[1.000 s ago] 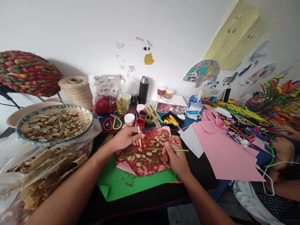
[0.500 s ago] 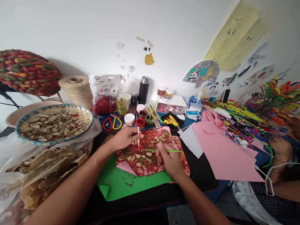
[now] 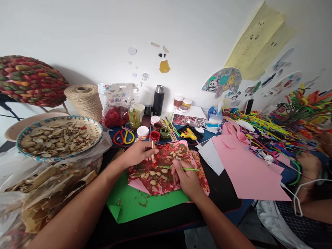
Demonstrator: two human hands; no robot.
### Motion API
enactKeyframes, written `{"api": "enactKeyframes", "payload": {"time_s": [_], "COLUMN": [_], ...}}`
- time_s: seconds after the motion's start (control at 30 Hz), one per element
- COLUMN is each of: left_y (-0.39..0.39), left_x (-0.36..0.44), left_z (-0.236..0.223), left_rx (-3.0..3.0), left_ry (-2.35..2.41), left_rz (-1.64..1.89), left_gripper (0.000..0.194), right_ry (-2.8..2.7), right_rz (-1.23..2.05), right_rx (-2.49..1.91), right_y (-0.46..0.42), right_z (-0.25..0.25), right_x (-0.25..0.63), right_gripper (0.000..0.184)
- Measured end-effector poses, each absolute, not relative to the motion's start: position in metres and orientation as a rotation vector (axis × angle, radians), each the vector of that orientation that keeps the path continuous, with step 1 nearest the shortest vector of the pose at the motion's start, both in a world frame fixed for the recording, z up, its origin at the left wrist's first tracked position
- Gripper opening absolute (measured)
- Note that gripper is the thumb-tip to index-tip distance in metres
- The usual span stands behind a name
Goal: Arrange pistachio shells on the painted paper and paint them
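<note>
My left hand (image 3: 138, 154) pinches a thin pale wooden stick (image 3: 153, 148), held upright with its red lower end at a small red-painted piece. In my right hand (image 3: 185, 176) is a green-handled paintbrush (image 3: 192, 169), lying nearly level, its tip meeting that red piece. Beneath both hands lies a paint-smeared sheet (image 3: 166, 188) on green foam paper (image 3: 145, 211). Several unpainted peanut shells (image 3: 153, 182) rest on the sheet, and red-painted ones sit near its top. Just beyond my left hand stands an open jar of red paint (image 3: 155, 135).
A basket of shells (image 3: 98, 133) stands at left beside a twine spool (image 3: 82, 102). Behind the sheet are a green paint jar (image 3: 165, 134), scissors (image 3: 123, 137) and a yellow glue gun (image 3: 188, 133). Pink paper (image 3: 251, 173) lies right, near another person's arm (image 3: 308, 166).
The camera view has shifted very slightly. Both hands keep the stick and brush at nearly the same spot over the sheet.
</note>
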State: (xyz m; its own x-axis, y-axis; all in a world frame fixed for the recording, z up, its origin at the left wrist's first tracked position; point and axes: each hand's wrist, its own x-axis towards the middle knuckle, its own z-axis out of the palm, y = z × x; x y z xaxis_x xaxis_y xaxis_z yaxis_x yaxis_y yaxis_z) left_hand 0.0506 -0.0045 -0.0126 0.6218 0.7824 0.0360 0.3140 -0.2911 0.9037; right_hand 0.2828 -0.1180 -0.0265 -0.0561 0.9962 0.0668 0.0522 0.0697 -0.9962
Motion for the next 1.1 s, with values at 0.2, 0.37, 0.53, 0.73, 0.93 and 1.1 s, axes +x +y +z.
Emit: {"api": "enactKeyframes", "payload": {"time_s": [0.2,0.37,0.53,0.73,0.93,1.1], "left_y": [-0.0031,-0.0057,-0.0063,-0.0051,-0.0053,-0.0048], "left_x": [0.0498,0.0544,0.0553,0.0530,0.0527,0.0523], "left_z": [-0.0117,-0.0092,-0.0103,-0.0091,-0.0083,-0.0102], "left_rx": [1.851,1.862,1.981,1.987,2.001,1.979], "left_ry": [0.876,0.869,0.932,0.940,0.933,0.934], "left_rz": [0.681,0.756,0.741,0.723,0.717,0.713], "left_gripper": [0.045,0.046,0.048,0.048,0.047,0.047], "right_ry": [-1.321,-1.327,-1.315,-1.261,-1.235,-1.322], "right_rz": [1.153,1.141,1.155,1.178,1.136,1.104], "right_rx": [-1.210,-1.216,-1.214,-1.192,-1.207,-1.216], "right_y": [-0.1193,-0.1196,-0.1199,-0.1194,-0.1159,-0.1159], "right_z": [-0.0227,-0.0222,-0.0233,-0.0267,-0.0249,-0.0268], "right_x": [0.2888,0.2877,0.2877,0.2912,0.2867,0.2860], "right_gripper": [0.064,0.065,0.064,0.064,0.063,0.063]}}
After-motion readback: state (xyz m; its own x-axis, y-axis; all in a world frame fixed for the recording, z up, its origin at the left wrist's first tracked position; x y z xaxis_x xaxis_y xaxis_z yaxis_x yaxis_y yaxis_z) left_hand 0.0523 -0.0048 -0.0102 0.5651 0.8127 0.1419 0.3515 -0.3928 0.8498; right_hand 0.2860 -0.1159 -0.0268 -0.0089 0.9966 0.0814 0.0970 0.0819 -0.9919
